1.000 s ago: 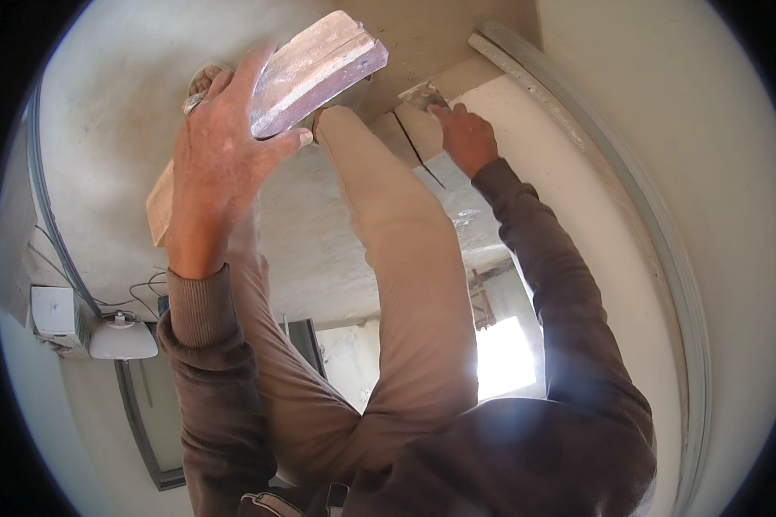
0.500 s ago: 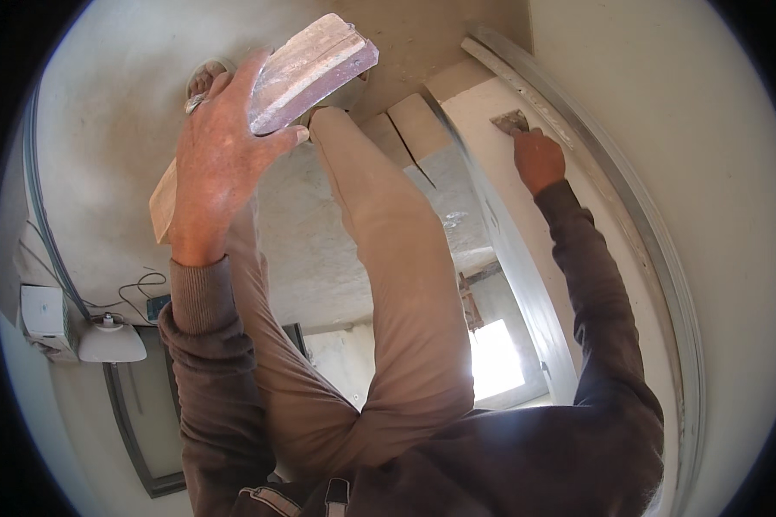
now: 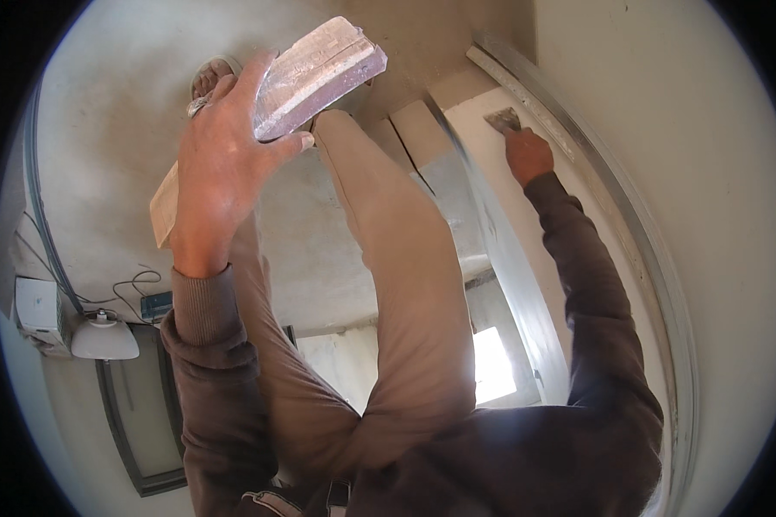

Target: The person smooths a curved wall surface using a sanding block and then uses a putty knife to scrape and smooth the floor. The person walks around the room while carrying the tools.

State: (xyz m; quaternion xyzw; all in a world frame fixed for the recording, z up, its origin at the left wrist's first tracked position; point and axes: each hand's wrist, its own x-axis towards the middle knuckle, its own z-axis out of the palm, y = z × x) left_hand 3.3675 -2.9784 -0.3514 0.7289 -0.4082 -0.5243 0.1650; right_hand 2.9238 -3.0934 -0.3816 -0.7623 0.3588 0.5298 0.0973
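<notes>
My left hand (image 3: 224,164) is wrapped round a long wooden sanding block (image 3: 315,73), with the thumb along its near edge. Its upper face is pale and dusty, and a purplish-brown sheet like sandpaper covers the side. The block's other end sticks out beyond the wrist; its middle is hidden by my hand. At the right, my right hand (image 3: 528,157) grips a small putty knife (image 3: 503,120), whose handle is mostly covered by the fingers. The smeared metal blade lies at the surface of a pale beige strip of wall (image 3: 483,110).
A grey metal profile (image 3: 595,185) runs along the right of the beige strip. Below my left arm are a white lamp shade (image 3: 105,340), a white box (image 3: 40,303), loose cables (image 3: 138,280) and a dark-framed panel (image 3: 142,422). A bright window (image 3: 493,366) shows low down.
My right hand and the putty knife have shifted slightly left along the beige strip. The left hand keeps its hold on the sanding block, nearly in the same place.
</notes>
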